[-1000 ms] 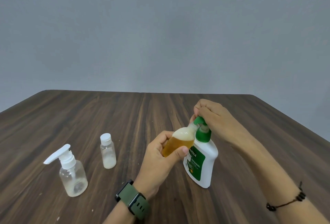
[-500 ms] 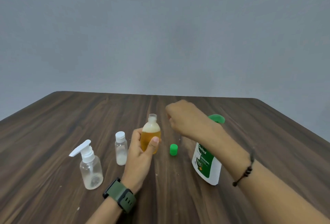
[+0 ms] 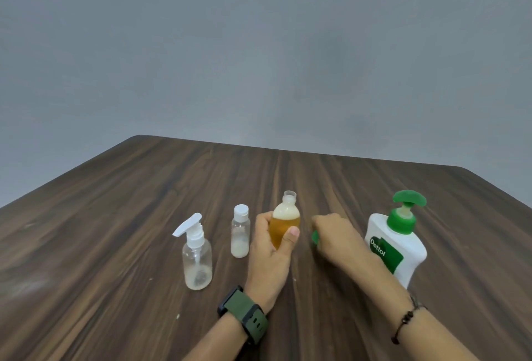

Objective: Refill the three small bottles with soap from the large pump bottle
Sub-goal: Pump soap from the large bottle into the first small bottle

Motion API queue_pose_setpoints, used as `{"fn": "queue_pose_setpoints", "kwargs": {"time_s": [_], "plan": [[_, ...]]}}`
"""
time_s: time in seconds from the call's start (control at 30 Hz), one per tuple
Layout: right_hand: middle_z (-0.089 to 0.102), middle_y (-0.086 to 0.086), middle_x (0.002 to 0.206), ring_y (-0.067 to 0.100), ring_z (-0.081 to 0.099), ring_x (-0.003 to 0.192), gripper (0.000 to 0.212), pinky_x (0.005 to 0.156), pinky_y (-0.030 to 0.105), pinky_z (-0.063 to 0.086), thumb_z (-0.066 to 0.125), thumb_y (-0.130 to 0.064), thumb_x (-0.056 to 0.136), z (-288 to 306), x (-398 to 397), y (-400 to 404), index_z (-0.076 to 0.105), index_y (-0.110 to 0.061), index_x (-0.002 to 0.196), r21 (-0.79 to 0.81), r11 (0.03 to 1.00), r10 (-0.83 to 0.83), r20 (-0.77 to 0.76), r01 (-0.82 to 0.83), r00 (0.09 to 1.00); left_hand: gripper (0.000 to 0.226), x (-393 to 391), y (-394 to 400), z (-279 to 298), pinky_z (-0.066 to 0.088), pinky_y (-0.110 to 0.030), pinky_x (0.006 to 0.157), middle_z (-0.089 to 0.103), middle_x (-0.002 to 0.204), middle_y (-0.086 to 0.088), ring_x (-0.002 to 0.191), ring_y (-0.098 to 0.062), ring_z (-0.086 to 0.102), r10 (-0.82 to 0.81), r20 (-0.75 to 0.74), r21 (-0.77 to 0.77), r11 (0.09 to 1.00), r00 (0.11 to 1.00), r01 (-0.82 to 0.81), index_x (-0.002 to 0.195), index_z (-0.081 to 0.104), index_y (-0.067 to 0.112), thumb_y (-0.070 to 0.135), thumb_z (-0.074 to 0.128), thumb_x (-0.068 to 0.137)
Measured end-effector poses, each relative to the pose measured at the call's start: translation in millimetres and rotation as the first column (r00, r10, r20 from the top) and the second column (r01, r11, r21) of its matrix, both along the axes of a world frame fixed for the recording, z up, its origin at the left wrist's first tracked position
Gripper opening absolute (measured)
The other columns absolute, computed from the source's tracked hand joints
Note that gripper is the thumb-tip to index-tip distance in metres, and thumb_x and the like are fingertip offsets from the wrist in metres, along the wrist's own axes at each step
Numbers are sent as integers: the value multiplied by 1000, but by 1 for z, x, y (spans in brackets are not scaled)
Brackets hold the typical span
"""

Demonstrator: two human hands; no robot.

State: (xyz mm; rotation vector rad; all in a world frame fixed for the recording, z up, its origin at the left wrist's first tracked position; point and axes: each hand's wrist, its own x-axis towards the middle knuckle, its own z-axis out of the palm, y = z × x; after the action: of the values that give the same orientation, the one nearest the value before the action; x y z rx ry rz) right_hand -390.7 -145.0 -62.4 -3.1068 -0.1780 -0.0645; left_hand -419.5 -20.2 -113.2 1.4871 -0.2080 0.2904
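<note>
A dark wood-grain desk (image 3: 115, 231) fills the lower view beneath a plain grey wall (image 3: 259, 43). At the right stands the large white pump bottle (image 3: 398, 245) with a green pump head, upright. The left hand (image 3: 270, 257), with a green watch (image 3: 244, 314) on its wrist, has fingers curled around an uncapped small bottle (image 3: 283, 223) of amber soap with pale foam on top, held upright near the desk's middle. The right hand (image 3: 336, 238), wearing a dark cord bracelet (image 3: 406, 320), curls over a small green cap (image 3: 315, 236) just beside it; the grip itself is hidden. Left of these stand a clear pump-top bottle (image 3: 197, 257) and a small white-capped bottle (image 3: 240, 235), both nearly empty.
</note>
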Motion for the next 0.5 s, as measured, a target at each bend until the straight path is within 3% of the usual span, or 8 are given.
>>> {"fn": "queue_pose_setpoints", "kwargs": {"time_s": [0.13,0.23,0.33,0.43,0.5], "plan": [[64,0,113,21,59,104,29,88,30,44,55,-10,86,42,-5,-3,63,-17,113,292,952,25,240,-97,970,21,2,1,-2,45,-26,74,54,93,7,83,-6,53,-13,0,-25,1000,1000,13,98,46,34,40,58,82],[57,-9,100,8,54,95,32,74,14,40,60,-6,84,82,-25,1,66,-20,112,437,855,145,314,-278,938,19,3,1,-3,44,-24,73,54,91,8,81,-4,52,-29,-3,-41,999,1000,29,97,48,32,38,60,84],[60,-8,104,4,51,93,34,71,6,38,60,-3,84,95,-32,6,67,-19,113,390,851,255,282,-353,925,20,4,1,-2,44,-23,72,54,91,7,79,0,53,-65,7,-72,995,998,65,97,50,30,35,61,81],[63,-2,116,7,53,98,35,87,19,44,60,-3,84,92,-31,10,66,-18,115,304,872,312,259,-384,914,23,4,1,-2,45,-21,68,56,87,11,74,6,53,-79,25,-90,993,997,81,96,52,31,40,65,80],[63,0,114,15,56,103,35,90,29,45,58,-4,84,89,-30,12,66,-19,115,194,900,338,258,-391,905,23,3,1,-2,46,-19,66,58,85,12,75,5,55,-97,31,-103,990,995,100,94,54,32,38,66,75]]}}
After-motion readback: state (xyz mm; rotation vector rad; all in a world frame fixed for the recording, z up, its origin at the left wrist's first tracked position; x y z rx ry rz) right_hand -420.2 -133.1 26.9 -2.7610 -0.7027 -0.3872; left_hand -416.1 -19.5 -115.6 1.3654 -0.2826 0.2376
